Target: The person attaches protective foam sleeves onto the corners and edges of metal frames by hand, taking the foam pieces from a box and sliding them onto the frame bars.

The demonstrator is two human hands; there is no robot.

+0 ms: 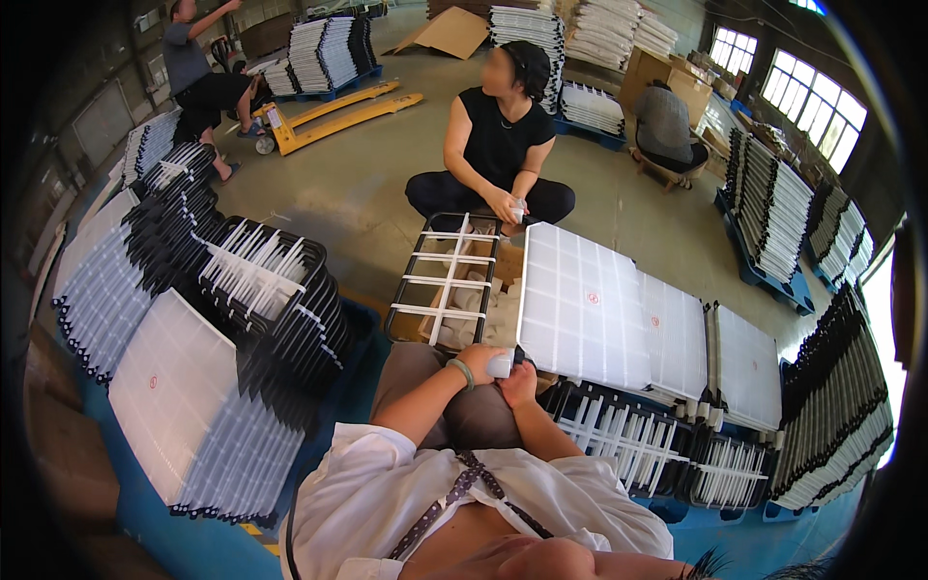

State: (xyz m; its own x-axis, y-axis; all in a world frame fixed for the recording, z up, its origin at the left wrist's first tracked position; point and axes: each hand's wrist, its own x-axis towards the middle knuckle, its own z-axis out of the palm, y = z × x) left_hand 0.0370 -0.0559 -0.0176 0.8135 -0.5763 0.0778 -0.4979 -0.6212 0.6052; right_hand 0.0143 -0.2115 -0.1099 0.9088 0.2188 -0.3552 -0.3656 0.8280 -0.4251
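Note:
My left hand (475, 363) is closed around a small white plastic piece (500, 363), above my lap. Beside it my right hand (519, 384) is closed on a small black part (523, 356) at the near left corner of a white panel (585, 304). Whether that black part belongs to the panel is hard to tell. The panel lies flat on a stack to the right of my hands. Left of it leans a black frame with white crossbars (449, 312), over an open cardboard box (498, 319) of pale pieces.
Facing me sits a co-worker (503, 135), hands together on a small white piece. Stacked panels (174, 396) and black frames (271, 271) stand at left, more frames (619, 435) at right. Beyond are a yellow pallet jack (319, 121) and two other people.

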